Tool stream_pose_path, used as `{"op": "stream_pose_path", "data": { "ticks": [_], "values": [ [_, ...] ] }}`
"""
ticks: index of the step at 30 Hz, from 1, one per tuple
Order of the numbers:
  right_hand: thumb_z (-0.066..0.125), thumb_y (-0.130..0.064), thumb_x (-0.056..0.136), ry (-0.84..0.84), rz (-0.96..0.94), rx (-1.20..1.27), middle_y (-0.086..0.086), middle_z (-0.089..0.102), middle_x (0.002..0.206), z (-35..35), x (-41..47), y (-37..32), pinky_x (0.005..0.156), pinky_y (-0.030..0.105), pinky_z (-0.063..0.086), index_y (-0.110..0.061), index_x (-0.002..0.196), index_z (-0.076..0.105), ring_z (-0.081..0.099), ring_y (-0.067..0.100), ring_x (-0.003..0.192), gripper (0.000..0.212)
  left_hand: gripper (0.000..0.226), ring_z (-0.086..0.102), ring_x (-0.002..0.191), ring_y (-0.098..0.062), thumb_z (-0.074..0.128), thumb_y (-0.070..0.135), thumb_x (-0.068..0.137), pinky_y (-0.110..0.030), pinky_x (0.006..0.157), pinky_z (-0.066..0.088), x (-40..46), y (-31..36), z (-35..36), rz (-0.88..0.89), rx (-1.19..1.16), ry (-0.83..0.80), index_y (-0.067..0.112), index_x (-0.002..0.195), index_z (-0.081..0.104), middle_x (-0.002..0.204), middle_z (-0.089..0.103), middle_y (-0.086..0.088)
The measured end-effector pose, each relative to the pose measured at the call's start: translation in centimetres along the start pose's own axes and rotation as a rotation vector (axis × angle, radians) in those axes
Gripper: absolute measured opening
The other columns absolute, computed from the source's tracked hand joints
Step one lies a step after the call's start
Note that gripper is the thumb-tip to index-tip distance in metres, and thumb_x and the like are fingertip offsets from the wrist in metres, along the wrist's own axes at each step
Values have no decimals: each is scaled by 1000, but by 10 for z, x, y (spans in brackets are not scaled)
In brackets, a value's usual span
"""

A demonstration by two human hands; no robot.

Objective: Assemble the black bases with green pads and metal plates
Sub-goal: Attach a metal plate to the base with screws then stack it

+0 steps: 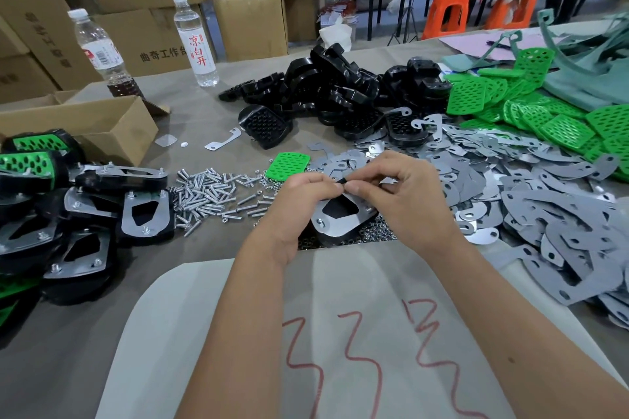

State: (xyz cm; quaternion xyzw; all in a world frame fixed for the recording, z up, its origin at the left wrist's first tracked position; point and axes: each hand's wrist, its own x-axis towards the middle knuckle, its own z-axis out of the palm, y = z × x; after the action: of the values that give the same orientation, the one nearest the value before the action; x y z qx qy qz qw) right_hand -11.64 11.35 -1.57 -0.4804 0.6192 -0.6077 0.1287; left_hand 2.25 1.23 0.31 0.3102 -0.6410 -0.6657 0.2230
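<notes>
Both hands meet over the middle of the counter (190, 119), working on one base (335, 224) that lies with its metal plate (343, 214) facing up. The left hand (303, 196) has its fingers curled, pinching the far edge of the base. The right hand (405, 190) is curled too, its thumb and forefinger pinching at the same spot; what sits between them is too small to tell.

Just beyond the hands lies a single green pad (289, 163). Screws (211, 194) are scattered to the left, and past them a stack of finished bases (68, 214). Loose black bases (340, 88) are heaped at the far middle, green pads (531, 105) at the far right, and grey plates (544, 207) spread across the right side. Two bottles (195, 41) and a box (85, 126) stand at the far left.
</notes>
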Motion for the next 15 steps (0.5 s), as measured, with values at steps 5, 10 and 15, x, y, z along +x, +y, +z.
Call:
{"op": "stream_pose_path", "data": {
  "ticks": [5, 10, 15],
  "values": [
    [82, -6, 86, 1, -6, 26, 1, 69, 87, 0, 0, 0, 71, 45, 62, -12, 92, 83, 66, 24, 78, 8, 10, 58, 65, -19, 70, 24, 70, -31, 62, 42, 3, -2, -2, 11, -26, -9, 22, 61, 68, 68, 64, -2],
    [80, -8, 88, -13, -28, -50, -1, 68, 88, 0, 1, 2, 73, 49, 60, -13, 94, 83, 67, 23, 82, 9, 8, 55, 64, -19, 69, 22, 66, -28, 58, 41, 5, -3, 3, 24, -46, 65, 20, 58, 67, 68, 61, -4],
    [77, -7, 90, -12, -74, -98, 0, 69, 89, -1, 3, 2, 75, 47, 60, -12, 92, 82, 68, 21, 84, 7, 10, 49, 59, -19, 69, 22, 64, -29, 54, 37, 7, -6, 6, 34, -48, 103, 20, 59, 60, 65, 54, -6]
  ]
}}
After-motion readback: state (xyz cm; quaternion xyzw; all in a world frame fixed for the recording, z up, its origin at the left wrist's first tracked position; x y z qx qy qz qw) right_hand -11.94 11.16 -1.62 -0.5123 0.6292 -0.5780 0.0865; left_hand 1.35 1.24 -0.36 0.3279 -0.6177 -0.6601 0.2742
